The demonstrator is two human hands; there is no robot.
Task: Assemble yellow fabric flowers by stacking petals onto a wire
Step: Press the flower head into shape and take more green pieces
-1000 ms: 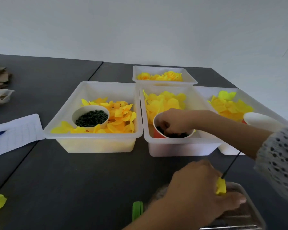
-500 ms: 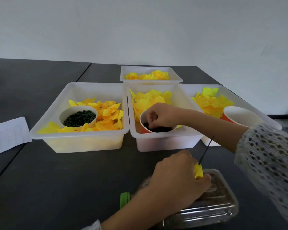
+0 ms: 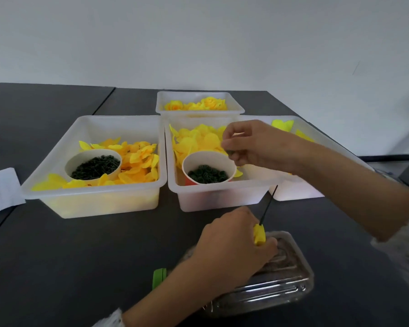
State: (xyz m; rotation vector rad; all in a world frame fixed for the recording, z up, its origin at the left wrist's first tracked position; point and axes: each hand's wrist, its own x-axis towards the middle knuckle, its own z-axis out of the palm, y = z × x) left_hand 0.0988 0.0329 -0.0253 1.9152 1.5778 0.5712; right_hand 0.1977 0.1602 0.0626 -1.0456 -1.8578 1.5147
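Observation:
My left hand (image 3: 232, 244) grips a small yellow petal bud (image 3: 259, 234) with a dark wire (image 3: 268, 205) sticking up out of it, low in the middle of the view. My right hand (image 3: 253, 145) hovers above the paper cup (image 3: 209, 161) of small dark green rings and pinches one dark green piece (image 3: 229, 152) between its fingertips. That cup stands in the middle white bin (image 3: 220, 194) among yellow petals (image 3: 194, 140).
A left bin (image 3: 92, 199) holds orange-yellow petals and a cup of dark green pieces (image 3: 93, 165). A far bin (image 3: 198, 100) holds finished yellow flowers; a right bin (image 3: 298, 192) holds more petals. A clear plastic tray (image 3: 276, 279) lies under my left hand. Paper (image 3: 0, 190) lies at far left.
My right hand has lifted out of the ring cup and now holds a small dark green piece above it. My left hand keeps the wire and bud steady.

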